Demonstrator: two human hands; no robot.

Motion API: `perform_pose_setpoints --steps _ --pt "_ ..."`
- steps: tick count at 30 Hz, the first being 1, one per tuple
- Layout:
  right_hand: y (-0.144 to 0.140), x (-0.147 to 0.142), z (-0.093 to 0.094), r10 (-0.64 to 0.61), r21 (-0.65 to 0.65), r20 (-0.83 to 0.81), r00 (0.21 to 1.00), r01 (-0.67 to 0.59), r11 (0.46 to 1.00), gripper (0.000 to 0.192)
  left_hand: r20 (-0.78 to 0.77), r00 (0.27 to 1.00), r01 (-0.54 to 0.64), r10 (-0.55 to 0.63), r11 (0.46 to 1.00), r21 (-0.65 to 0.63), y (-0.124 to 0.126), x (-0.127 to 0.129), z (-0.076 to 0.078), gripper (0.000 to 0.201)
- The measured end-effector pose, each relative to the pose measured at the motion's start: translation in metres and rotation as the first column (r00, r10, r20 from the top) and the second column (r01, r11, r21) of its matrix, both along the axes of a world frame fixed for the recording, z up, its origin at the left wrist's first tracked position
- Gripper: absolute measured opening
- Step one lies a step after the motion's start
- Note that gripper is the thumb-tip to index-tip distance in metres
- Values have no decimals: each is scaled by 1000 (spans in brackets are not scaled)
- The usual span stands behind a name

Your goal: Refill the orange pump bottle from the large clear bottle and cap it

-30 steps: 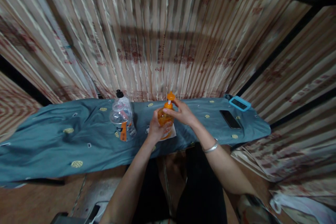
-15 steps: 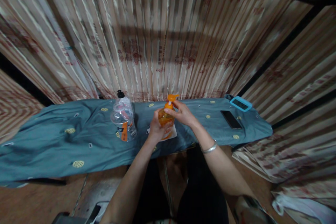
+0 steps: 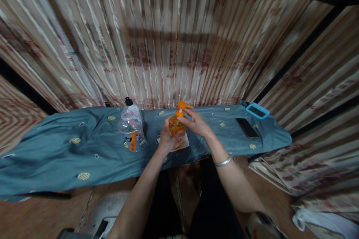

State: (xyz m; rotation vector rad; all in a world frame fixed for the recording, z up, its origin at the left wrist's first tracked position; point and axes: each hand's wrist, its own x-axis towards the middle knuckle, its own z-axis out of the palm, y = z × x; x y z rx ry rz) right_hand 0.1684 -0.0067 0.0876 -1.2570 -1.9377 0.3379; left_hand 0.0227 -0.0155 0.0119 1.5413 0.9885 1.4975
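Observation:
An orange pump bottle point(image 3: 177, 127) of clear plastic with amber liquid stands near the middle of the cloth-covered table. My left hand point(image 3: 167, 138) is wrapped round its body from the left. On the right side, my right hand point(image 3: 196, 122) pinches the orange pump top point(image 3: 181, 112) at its collar, thumb in front and fingers behind. The spout points to the right, just above my right fingers. Beneath the bottle lies a white paper point(image 3: 185, 143), partly covered by it. The bottle's lower left side is hidden by my left hand.
A clear plastic container with an orange label point(image 3: 132, 141) stands to the left, before a bottle with a black cap point(image 3: 129, 101). A dark phone point(image 3: 246, 127) and a blue-framed device point(image 3: 257, 110) lie on the right of the teal cloth point(image 3: 103, 157). Pleated curtains point(image 3: 174, 63) hang behind.
The pump's spout has turned slightly towards me, its tip now lower and further right. My right fingers have shifted a little with it; my left hand keeps its hold.

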Motion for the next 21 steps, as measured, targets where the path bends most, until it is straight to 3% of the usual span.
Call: perform_pose_setpoints --steps 3,9,16,21 --pt "0 3 1 5 6 -2 1000 -5 1000 30 -7 1000 8 -8 1000 -18 -1 1 1 62" --pt "-4 -15 -4 -195 67 -69 978 199 978 36 1 1000 -31 31 999 -26 -1 2 2 60" --pt "-3 0 3 19 28 -55 998 -17 999 33 14 1000 -11 11 1000 -6 -1 3 0 61" --pt "-1 -9 -6 -101 75 -70 992 106 992 35 16 1000 -23 23 1000 -21 1 1 -1 60"
